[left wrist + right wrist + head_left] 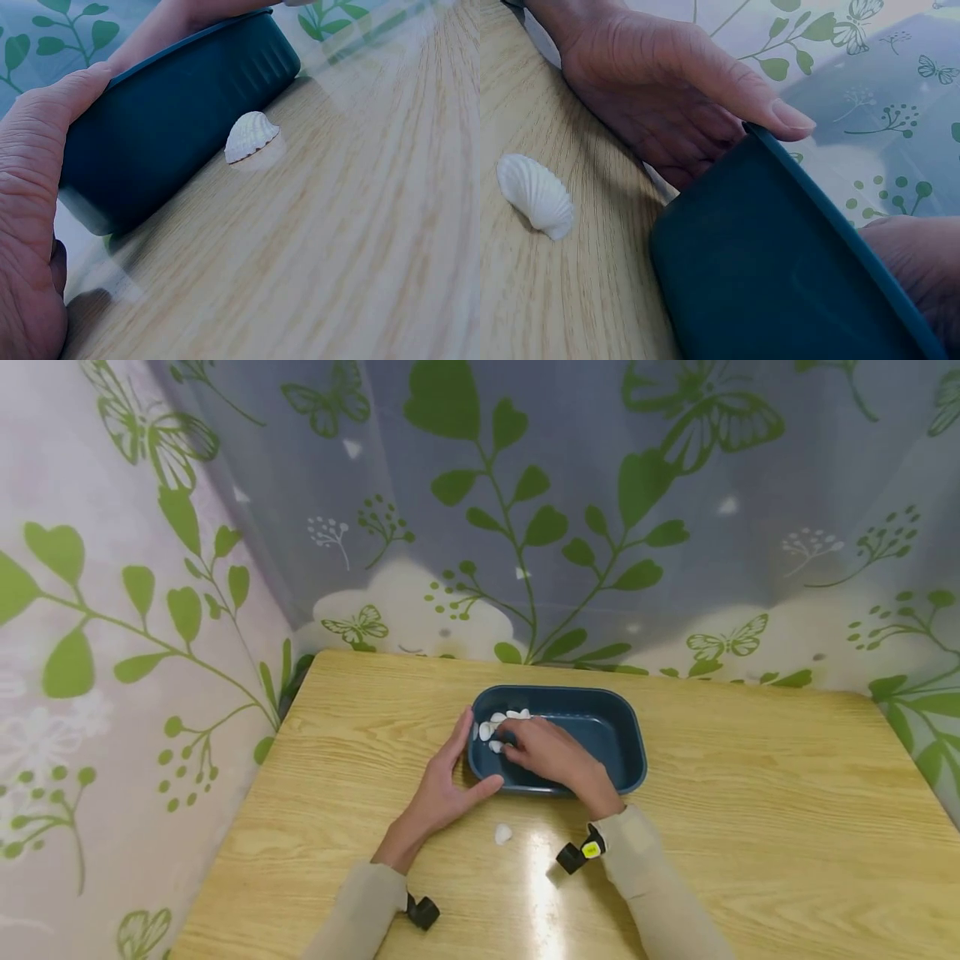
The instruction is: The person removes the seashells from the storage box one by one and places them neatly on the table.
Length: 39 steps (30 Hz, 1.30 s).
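Note:
A dark blue plastic basin (pixel 600 693) stands on the table, with several white seashells (pixel 497 747) grouped at its left end. My left hand (pixel 437 793) holds that end, thumb at the front rim and fingers along the left side. Inside the basin, my right hand (pixel 551 752) has its fingers bent down at the shells. Its fingertips overlap the shells there, and I cannot tell whether one is pinched. A single ribbed white seashell (pixel 253 138) lies on the table just in front of the basin; the right wrist view also has this shell (pixel 536 195).
The basin rests on a light wooden table (pixel 757 793). Behind the far edge hangs a cloth (pixel 562 602) with leaf and butterfly prints, and a similar cloth (pixel 150 610) hangs along the left. Both wrists wear small black cameras (pixel 423 912).

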Motion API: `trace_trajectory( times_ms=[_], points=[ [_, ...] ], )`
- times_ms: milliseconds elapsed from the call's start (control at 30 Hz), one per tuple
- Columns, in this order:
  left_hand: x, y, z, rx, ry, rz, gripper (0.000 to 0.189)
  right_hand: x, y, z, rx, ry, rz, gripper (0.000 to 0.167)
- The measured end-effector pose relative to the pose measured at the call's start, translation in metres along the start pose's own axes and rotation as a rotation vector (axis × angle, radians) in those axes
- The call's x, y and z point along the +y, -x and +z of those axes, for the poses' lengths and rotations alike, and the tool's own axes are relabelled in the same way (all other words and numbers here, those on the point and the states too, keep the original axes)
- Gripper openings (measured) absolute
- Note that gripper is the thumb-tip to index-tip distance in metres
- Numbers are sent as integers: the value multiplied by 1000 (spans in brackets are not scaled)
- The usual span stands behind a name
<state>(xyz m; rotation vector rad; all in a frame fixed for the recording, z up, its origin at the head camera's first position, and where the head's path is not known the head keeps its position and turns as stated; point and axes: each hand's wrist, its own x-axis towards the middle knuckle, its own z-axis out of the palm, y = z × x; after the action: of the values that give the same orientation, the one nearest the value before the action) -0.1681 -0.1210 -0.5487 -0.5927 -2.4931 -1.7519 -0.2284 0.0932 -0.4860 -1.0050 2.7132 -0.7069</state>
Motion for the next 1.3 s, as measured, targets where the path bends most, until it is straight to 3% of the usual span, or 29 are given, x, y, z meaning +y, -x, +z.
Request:
trace_trajectory(
  times_ms=[400,900,1100,1300],
  points=[
    [4,0,1,2,-5,-3,102,-1,-5,6,-15,39,-49,18],
    [2,2,-1,10,-5,-5,102,4,-2,5,-57,-60,-73,17],
    [0,4,-2,22,-22,-8,102,3,-4,7,-69,-37,-25,10],
    [2,1,0,6,-14,-4,102,5,-1,4,-77,-36,43,15]
  ],
)
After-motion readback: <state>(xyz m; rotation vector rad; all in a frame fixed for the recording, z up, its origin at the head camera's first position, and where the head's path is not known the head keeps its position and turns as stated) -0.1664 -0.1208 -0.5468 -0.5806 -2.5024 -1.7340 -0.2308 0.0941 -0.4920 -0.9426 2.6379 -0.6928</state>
